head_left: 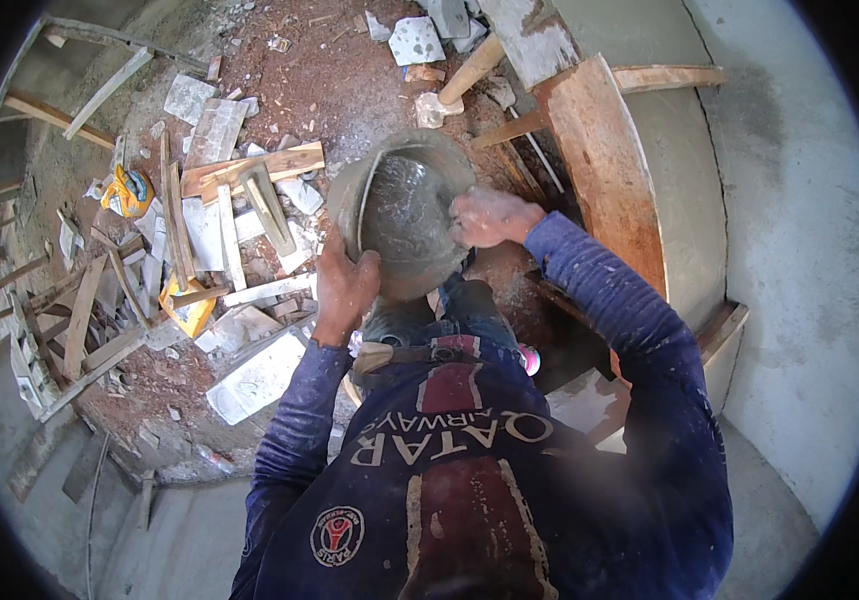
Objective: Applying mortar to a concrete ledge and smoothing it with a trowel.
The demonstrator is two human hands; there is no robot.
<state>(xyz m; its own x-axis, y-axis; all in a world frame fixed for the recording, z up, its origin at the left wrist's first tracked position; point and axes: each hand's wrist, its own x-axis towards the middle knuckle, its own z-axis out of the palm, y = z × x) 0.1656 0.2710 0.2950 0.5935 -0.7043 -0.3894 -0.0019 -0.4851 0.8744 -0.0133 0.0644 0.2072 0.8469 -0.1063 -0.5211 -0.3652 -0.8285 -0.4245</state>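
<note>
A grey, mortar-caked bucket (405, 215) is in front of my body, its mouth facing up toward me. Rippling, shiny water (408, 200) shows inside it. The fingers of my left hand (346, 288) are wrapped round its near left rim. At the right rim is my right hand (495, 217), blurred by motion, with its fingers bent inward. Whether those fingers grip the rim or something small cannot be made out. A plastering float (268, 210) with a long handle lies on the rubble left of the bucket.
Planks (255, 168), broken slabs (190, 98) and yellow bags (130, 192) litter the dirt floor to the left. A wide wooden board (605, 165) stands close on my right, beside a plastered wall (785, 230). A round post (472, 68) leans ahead.
</note>
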